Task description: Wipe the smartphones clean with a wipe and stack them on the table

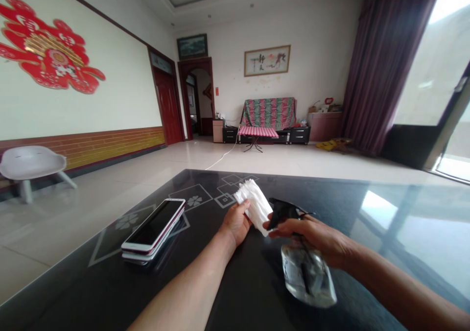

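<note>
A folded white tissue [255, 202] is pinched in my left hand [237, 222], tilted up over the dark table. My right hand [312, 233] is wrapped round the black trigger head of a clear spray bottle [307, 276], whose nozzle points toward the tissue. Clear liquid seems to be inside the bottle, though blur hides how much. Left of my hands, a stack of several smartphones [154, 228] lies on the table, the top one white-framed with a dark screen facing up.
The glossy black table [235, 282] has pale square and flower patterns. Beyond it stand a white chair [33, 167] at left and a small table with a red-striped cloth [257, 131] by the far wall. A purple curtain [385, 66] hangs at right.
</note>
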The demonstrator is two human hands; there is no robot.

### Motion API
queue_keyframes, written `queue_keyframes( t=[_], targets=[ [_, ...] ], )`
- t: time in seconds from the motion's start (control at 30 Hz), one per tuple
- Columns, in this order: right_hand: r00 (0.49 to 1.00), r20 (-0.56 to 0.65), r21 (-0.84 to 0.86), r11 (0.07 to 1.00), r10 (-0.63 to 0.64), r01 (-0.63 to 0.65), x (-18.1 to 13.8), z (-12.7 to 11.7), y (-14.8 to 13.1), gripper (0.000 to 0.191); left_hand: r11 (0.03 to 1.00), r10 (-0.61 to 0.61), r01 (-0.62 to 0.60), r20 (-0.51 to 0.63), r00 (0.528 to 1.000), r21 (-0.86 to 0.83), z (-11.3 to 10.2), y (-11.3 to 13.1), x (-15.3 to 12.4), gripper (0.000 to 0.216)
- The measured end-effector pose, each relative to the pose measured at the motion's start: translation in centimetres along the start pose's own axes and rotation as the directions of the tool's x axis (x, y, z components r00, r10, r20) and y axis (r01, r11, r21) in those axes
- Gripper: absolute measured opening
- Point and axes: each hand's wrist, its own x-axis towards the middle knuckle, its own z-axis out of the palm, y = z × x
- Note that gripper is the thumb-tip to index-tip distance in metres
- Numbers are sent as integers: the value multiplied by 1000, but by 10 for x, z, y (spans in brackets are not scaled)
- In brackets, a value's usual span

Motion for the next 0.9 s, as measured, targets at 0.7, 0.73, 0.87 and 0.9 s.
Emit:
queue_keyframes(
  t=[0.7,0.73,0.87,0.9],
  targets=[
    [998,49,-48,998,42,-40,-4,-3,-5,36,995,-69,57,-153,986,-82,-3,9,5,12],
    [998,57,-40,998,41,-39,-3,-4,-5,35,995,-69,58,-152,986,-79,-3,9,5,13],
    [997,30,0,997,72,-72,-2,-5,-5,33,995,-96,94,-98,990,-33,-3,8,2,14],
    [997,12,10,997,78,-78,-2,-5,-6,33,994,-106,105,-76,991,-16,-2,8,0,15]
  ],
)
